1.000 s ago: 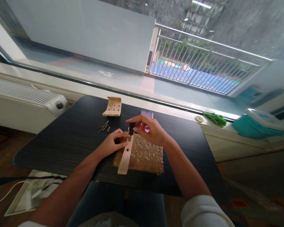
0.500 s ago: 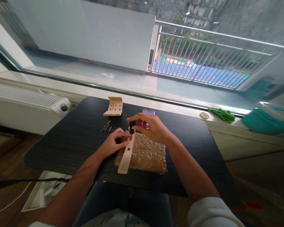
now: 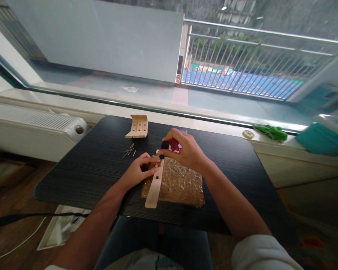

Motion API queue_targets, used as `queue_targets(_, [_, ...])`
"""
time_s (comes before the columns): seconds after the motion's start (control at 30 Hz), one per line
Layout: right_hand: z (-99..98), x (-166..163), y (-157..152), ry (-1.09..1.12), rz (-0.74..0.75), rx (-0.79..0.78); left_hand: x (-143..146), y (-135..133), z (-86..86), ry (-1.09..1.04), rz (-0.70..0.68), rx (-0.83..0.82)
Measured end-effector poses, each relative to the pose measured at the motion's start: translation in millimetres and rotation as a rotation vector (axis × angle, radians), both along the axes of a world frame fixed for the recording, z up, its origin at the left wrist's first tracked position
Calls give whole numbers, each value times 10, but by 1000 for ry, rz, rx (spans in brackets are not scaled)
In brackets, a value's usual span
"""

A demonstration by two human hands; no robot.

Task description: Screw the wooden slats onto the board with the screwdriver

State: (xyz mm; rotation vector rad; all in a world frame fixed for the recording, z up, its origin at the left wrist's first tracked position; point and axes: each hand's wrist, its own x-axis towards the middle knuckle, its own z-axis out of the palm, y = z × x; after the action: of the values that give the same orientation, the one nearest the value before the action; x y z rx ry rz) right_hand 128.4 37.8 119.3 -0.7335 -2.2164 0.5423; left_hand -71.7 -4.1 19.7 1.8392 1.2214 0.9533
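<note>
Partly curled, the right hand (image 3: 185, 149) grips a black tool (image 3: 165, 145).

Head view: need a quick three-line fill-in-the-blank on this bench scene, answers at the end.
1. The handle in the right hand is coloured ____.
2. In the picture, the wooden strip crosses the ____ part of the brown block.
3. The cloth on the windowsill is ____.
Missing words: black; left; green.

wooden strip (image 3: 153, 192) | holed | atop brown block (image 3: 183, 183) | black tool (image 3: 165, 145) above
</note>
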Motion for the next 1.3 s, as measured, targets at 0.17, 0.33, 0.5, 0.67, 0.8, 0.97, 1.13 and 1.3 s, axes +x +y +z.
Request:
queue_targets(0.17, [-28,-15,-17,-11,-45,25,-13,2,-32,8,2,-9])
queue_targets(0.33, [-57,-23,-17,1,43,119,-19,13,-67,13,15,3])
queue_targets(0.5, [3,19,-4,-31,124,94,-10,6,-38,7,9,-12])
queue_targets(0.67, [71,92,32,-48,239,48,7,-9,15,12,18,-25])
queue_targets(0.8, [82,117,38,-24,260,-71,7,-13,24,1,12,-16])
queue_targets(0.97, [92,117,16,-33,218,-176,5,-10,28,-4,20,-29])
queue_targets(1.13, [87,116,15,-49,118,-197,13,-2,26,-6,14,-34])
queue_targets(1.3, [69,89,13,-21,67,-100,11,-10,23,-5,17,-26])
